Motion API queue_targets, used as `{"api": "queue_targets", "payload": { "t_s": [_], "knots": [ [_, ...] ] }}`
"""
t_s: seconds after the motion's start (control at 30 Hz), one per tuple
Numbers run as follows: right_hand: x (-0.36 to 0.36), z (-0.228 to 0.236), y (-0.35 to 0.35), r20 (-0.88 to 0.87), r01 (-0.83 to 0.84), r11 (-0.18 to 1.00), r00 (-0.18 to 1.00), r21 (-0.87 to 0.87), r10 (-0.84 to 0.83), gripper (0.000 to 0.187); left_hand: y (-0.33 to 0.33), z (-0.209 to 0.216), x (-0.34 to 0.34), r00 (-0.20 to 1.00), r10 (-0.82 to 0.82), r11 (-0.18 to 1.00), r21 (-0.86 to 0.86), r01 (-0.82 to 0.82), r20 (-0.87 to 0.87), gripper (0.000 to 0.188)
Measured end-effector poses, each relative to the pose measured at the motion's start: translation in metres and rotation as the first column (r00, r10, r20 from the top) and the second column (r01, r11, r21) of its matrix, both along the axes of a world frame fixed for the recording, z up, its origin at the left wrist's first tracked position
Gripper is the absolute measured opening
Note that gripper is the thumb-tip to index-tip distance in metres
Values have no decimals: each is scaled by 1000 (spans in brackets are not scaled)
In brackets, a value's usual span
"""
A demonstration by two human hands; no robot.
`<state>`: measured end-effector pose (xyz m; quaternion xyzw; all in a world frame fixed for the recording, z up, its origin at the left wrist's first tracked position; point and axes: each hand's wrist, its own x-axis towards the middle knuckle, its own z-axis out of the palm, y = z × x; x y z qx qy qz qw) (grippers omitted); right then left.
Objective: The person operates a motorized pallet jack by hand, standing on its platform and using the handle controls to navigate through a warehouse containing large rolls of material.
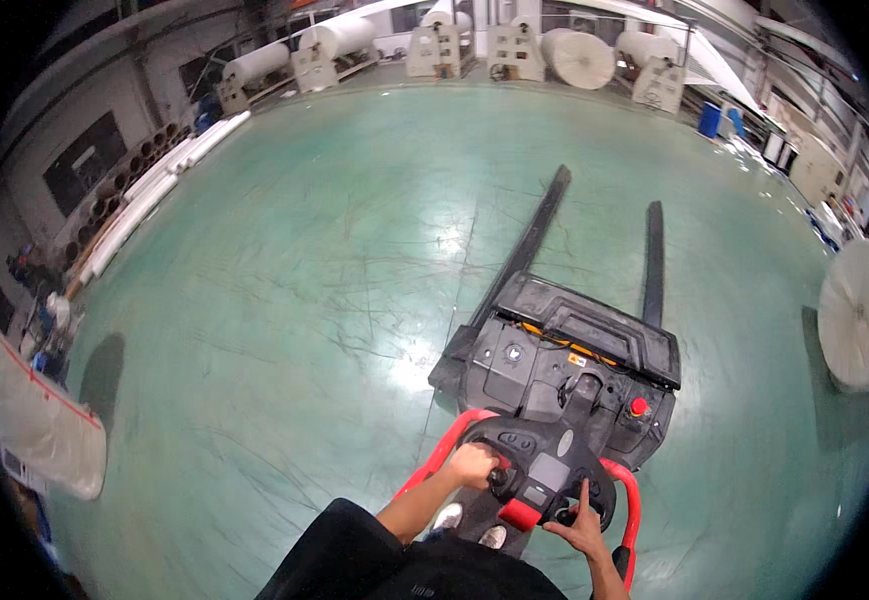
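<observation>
A pallet truck (570, 360) with a dark body stands in front of me, its two black forks (655, 260) pointing away. Its black control handle (552, 468) has a grey panel and red side bars (450, 450). My left hand (475, 466) is closed around the left grip of this handle. At the handle's right side is my right hand (585, 530); its index finger stretches forward onto the controls and its thumb sticks out to the left. Its other fingers are partly hidden. A red knob (639, 407) sits on the truck's right side.
Green floor (285, 260) surrounds the truck. Large white rolls (577, 58) on machine stands line the far wall. Long white tubes (140, 215) lie along the left. A wrapped roll (40, 415) stands near left, another big roll (853, 315) at right. Blue barrels (710, 120) are far right.
</observation>
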<state>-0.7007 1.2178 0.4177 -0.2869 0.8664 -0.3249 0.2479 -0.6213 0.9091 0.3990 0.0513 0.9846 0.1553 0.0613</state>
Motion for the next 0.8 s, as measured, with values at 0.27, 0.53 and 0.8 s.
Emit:
{"api": "queue_targets", "payload": {
  "t_s": [0.27,0.53,0.8],
  "knots": [
    [7,8,0,48,23,999,999,38,-25,133,-5,4,2,997,-10,1000,11,9,72,33],
    [3,24,-11,107,-11,997,994,81,2,129,-13,6,2,999,-7,1000,10,6,33,38],
    [-7,19,-2,98,-75,994,993,83,67,128,-11,8,-5,998,-13,1000,5,13,53,29]
  ]
}}
